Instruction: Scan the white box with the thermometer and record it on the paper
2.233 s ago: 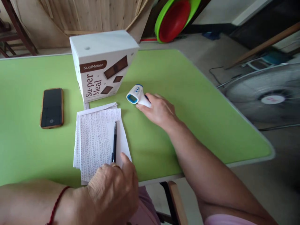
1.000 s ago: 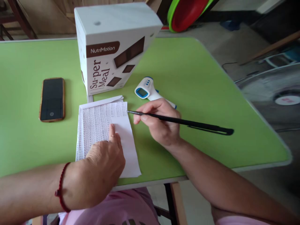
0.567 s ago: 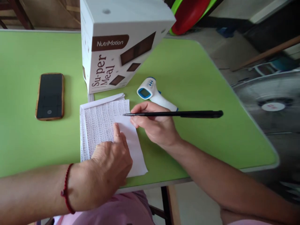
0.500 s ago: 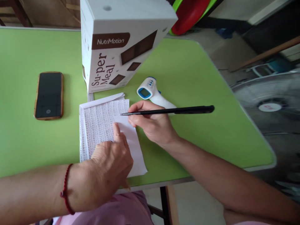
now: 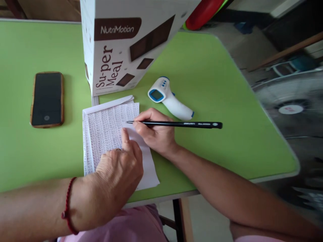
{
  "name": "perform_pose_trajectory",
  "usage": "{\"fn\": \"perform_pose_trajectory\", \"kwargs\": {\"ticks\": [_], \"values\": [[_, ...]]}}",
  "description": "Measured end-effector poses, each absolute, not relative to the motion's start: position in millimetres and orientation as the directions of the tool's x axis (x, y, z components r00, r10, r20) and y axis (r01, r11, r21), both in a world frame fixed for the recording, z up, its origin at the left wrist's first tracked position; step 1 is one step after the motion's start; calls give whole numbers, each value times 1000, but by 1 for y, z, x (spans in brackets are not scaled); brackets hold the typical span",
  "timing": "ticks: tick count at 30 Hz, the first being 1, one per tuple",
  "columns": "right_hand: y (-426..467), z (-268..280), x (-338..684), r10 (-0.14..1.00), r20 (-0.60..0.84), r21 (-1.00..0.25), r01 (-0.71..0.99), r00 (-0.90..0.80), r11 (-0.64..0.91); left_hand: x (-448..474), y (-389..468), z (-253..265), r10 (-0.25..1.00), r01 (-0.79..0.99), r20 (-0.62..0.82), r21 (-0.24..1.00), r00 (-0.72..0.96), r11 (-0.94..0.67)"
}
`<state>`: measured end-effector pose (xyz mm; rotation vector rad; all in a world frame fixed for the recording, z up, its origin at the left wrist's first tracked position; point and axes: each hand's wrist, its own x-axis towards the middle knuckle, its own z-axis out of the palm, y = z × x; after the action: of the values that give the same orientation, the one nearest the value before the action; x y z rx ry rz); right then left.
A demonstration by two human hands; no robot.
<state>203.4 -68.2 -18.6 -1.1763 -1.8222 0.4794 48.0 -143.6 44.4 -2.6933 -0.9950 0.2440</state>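
My right hand [image 5: 157,132] is closed round a slim black pen [image 5: 186,124], its tip at the handwritten lines on the top sheet. Rows of small writing fill the left part of that paper [image 5: 106,131]; its right part is blank. My left hand [image 5: 121,168], with a red cord bracelet [image 5: 67,205] at the wrist, rests on the lower part of the sheet. Its index finger is stretched out just below the pen tip, while the other fingers are curled and partly hidden. More written pages lie under the top sheet, with a folded upper edge.
Behind the paper stands a tall white NutriMotion box [image 5: 113,60]. A white and blue infrared thermometer [image 5: 173,101] lies right of it, and a phone [image 5: 47,99] lies at the left of the green table [image 5: 214,90]. A fan [image 5: 290,104] stands beyond the right edge.
The pen has tilted, its back end dipping slightly and its printed side now showing. My right hand has shifted a little left, uncovering the thermometer's handle. The view has moved slightly.
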Motion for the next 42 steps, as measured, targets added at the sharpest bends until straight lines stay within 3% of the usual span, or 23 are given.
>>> {"fn": "perform_pose_trajectory", "kwargs": {"ticks": [7,26,36,42], "values": [[-68,-19,203,876,442,-716,513,-192,473,49,-147,36,668,625,-12,-341,744,-702],[-67,-17,202,894,393,-723,529,-216,445,50,-144,35,678,650,2,-286,735,-704],[-68,-17,202,881,435,-721,516,-183,463,44,-146,42,618,580,0,-345,786,-738],[-68,-17,202,890,410,-721,528,-198,449,49,-140,43,661,619,-63,-294,747,-728]]}}
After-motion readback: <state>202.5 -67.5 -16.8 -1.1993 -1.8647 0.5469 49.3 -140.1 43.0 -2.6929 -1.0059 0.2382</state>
